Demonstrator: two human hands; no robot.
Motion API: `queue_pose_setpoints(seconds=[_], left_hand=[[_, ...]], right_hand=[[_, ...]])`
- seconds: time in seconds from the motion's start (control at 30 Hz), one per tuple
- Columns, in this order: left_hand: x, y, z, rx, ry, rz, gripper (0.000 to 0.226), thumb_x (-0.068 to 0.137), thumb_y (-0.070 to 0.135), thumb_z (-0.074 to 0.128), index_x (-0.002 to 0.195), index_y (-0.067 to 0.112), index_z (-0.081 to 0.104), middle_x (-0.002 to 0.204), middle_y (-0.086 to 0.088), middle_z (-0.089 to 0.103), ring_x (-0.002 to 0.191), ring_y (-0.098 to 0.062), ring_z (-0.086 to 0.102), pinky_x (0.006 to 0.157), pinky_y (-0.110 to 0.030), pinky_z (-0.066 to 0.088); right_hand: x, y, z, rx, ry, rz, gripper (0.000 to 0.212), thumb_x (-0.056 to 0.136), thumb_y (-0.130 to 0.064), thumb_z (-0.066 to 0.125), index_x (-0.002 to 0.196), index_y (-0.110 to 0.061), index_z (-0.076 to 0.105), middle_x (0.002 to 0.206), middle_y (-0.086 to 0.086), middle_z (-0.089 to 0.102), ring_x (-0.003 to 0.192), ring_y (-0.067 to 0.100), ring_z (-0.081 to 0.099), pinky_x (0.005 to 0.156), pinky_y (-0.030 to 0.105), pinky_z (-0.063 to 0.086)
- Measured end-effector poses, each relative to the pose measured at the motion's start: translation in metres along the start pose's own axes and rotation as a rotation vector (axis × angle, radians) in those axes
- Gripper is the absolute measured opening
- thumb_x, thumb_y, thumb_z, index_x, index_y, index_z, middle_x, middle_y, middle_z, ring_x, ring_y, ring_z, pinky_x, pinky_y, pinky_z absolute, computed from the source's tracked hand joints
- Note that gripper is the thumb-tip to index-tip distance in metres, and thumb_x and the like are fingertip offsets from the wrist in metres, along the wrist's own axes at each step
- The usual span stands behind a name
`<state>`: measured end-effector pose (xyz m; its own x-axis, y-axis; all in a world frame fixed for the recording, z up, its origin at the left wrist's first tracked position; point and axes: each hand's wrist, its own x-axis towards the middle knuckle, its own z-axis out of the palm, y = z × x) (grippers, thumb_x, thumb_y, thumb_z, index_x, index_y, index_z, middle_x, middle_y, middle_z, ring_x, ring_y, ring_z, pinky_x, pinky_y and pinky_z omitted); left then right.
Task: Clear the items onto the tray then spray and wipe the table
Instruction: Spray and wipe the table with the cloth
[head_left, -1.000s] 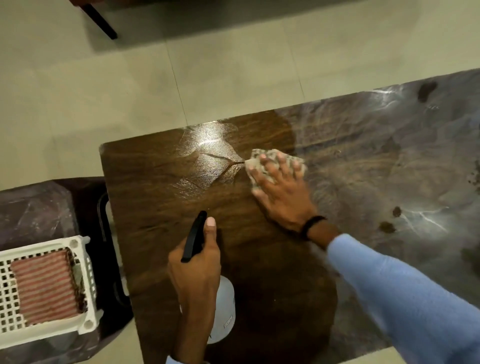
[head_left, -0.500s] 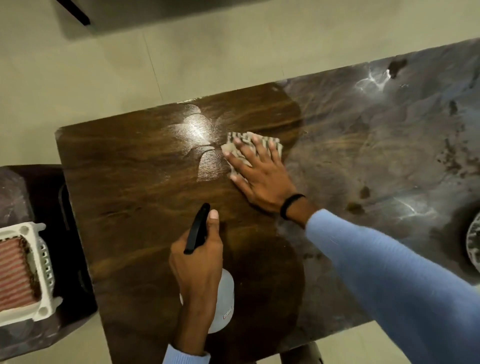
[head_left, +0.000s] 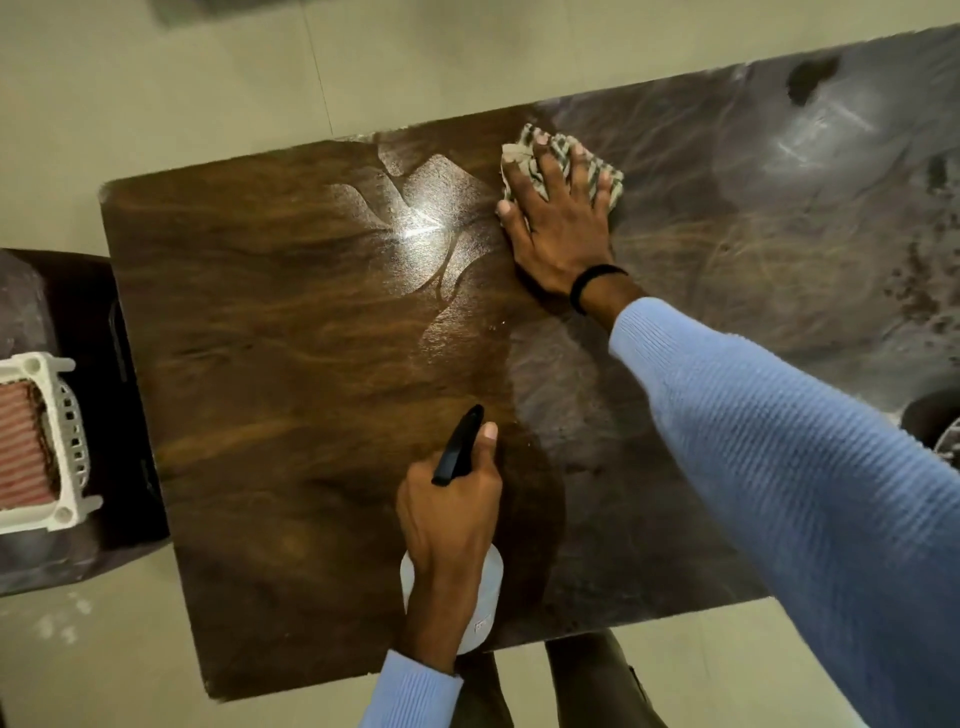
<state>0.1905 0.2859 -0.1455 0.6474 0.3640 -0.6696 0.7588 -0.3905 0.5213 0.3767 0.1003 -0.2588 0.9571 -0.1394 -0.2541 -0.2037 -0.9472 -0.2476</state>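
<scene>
Cloth (head_left: 563, 161) lies mostly hidden under right hand (head_left: 558, 234).

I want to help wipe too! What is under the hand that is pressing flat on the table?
A striped grey-and-white cloth lies under the right hand, peeking out past its fingers. The dark wooden table beneath is covered.

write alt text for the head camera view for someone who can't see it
Seen from above, a person's right hand presses a striped cloth flat on a dark wooden table, beside a glossy wet patch. The left hand grips a spray bottle near the table's front edge. A white slotted tray sits off to the left.
</scene>
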Motion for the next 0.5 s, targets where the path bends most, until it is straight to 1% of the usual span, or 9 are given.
queue_pose_setpoints(seconds=[0.07, 0.13, 0.23, 0.3, 0.37, 0.43, 0.5], left_hand=[[-0.003, -0.007, 0.002, -0.013, 0.019, -0.001, 0.038, 0.084, 0.049, 0.076, 0.062, 0.022, 0.061, 0.063, 0.000, 0.066, 0.063, -0.013, 0.064, 0.064, -0.034, 0.052], [-0.006, -0.013, 0.003, -0.061, 0.083, 0.022, 0.038, 0.083, 0.050, 0.076, 0.064, 0.021, 0.062, 0.063, 0.000, 0.066, 0.063, -0.013, 0.064, 0.063, -0.030, 0.049], [-0.009, -0.019, 0.002, -0.065, 0.112, 0.058, 0.043, 0.085, 0.056, 0.071, 0.067, 0.016, 0.070, 0.063, -0.002, 0.070, 0.063, -0.018, 0.068, 0.067, -0.033, 0.054], [-0.012, -0.020, -0.001, -0.050, 0.135, 0.057, 0.045, 0.085, 0.058, 0.069, 0.067, 0.017, 0.070, 0.062, -0.003, 0.070, 0.060, -0.022, 0.068, 0.068, -0.042, 0.059], [-0.016, -0.018, -0.004, -0.062, 0.176, 0.070, 0.048, 0.084, 0.061, 0.067, 0.067, 0.016, 0.069, 0.060, -0.005, 0.068, 0.058, -0.026, 0.067, 0.069, -0.050, 0.060], [-0.022, -0.016, -0.009, -0.084, 0.215, 0.088, 0.048, 0.082, 0.063, 0.065, 0.067, 0.018, 0.069, 0.060, -0.005, 0.069, 0.059, -0.026, 0.068, 0.071, -0.052, 0.060], [-0.027, -0.017, -0.013, -0.100, 0.224, 0.092, 0.044, 0.083, 0.063, 0.066, 0.066, 0.022, 0.069, 0.063, -0.002, 0.070, 0.062, -0.025, 0.069, 0.072, -0.053, 0.061]], right_hand=[[-0.001, -0.002, -0.001, 0.001, -0.004, -0.003, 0.058, 0.101, -0.056, 0.021, 0.156, -0.037, 0.024, 0.167, 0.005, 0.015, 0.153, 0.039, 0.001, 0.119, 0.065, -0.003], [-0.001, -0.004, -0.002, 0.016, -0.002, 0.007, 0.058, 0.101, -0.056, 0.021, 0.156, -0.037, 0.023, 0.167, 0.005, 0.015, 0.153, 0.039, 0.000, 0.119, 0.065, -0.004], [-0.016, -0.015, 0.004, 0.011, -0.027, -0.033, 0.058, 0.102, -0.054, 0.020, 0.157, -0.037, 0.020, 0.167, 0.005, 0.016, 0.153, 0.040, 0.001, 0.119, 0.066, -0.001], [-0.052, -0.027, 0.017, -0.003, -0.059, -0.153, 0.057, 0.102, -0.053, 0.022, 0.157, -0.038, 0.020, 0.167, 0.006, 0.017, 0.153, 0.042, 0.004, 0.119, 0.066, 0.002], [-0.110, -0.030, 0.029, -0.017, -0.109, -0.337, 0.057, 0.102, -0.052, 0.024, 0.157, -0.037, 0.021, 0.167, 0.005, 0.017, 0.153, 0.041, 0.006, 0.118, 0.067, 0.006], [-0.172, -0.008, 0.040, -0.078, -0.159, -0.512, 0.055, 0.104, -0.051, 0.026, 0.157, -0.036, 0.023, 0.167, 0.003, 0.017, 0.153, 0.039, 0.008, 0.119, 0.065, 0.007], [-0.202, 0.031, 0.035, -0.117, -0.195, -0.584, 0.054, 0.104, -0.052, 0.028, 0.156, -0.038, 0.024, 0.166, 0.002, 0.023, 0.153, 0.038, 0.014, 0.119, 0.064, 0.009]])
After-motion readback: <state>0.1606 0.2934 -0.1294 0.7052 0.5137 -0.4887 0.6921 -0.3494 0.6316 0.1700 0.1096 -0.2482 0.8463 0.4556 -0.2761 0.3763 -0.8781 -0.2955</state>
